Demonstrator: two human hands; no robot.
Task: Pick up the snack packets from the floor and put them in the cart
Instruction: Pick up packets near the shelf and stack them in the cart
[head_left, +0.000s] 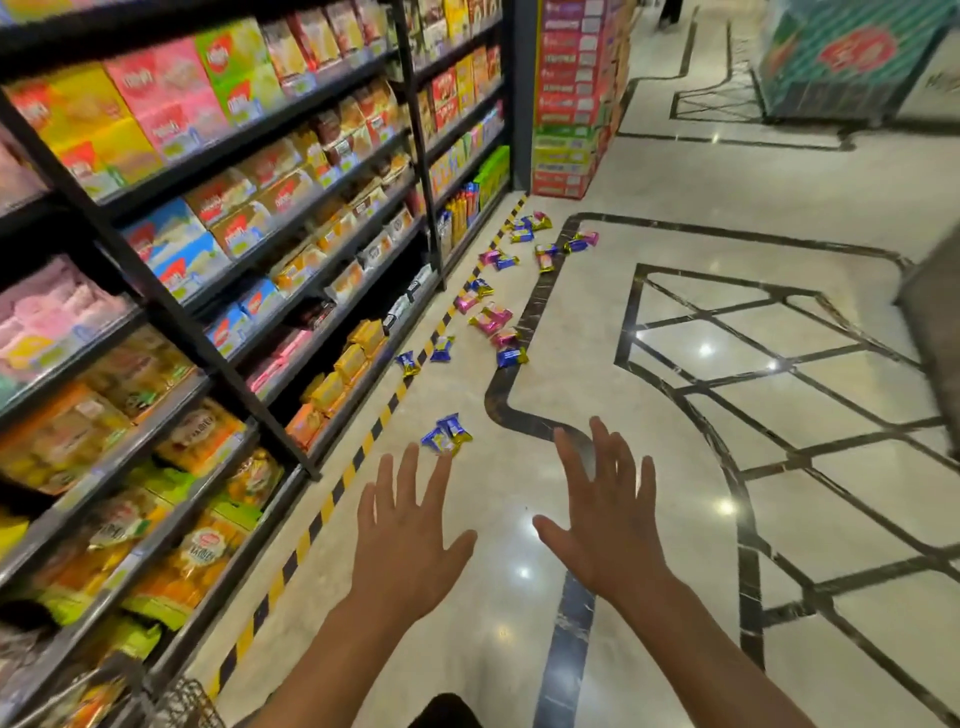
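Note:
Several small blue and pink snack packets lie scattered on the shiny floor along the shelf's foot. The nearest blue pair lies just beyond my fingertips; a pink cluster and farther packets trail away up the aisle. My left hand is held out flat, fingers spread, empty, just short of the blue pair. My right hand is spread the same way beside it, also empty. A wire cart corner shows at the bottom left.
Tall shelving packed with biscuit and snack packs runs along the left. A black-and-yellow striped tape line borders it. A stacked carton display stands at the aisle's end, a green freezer far right, a grey object at the right edge.

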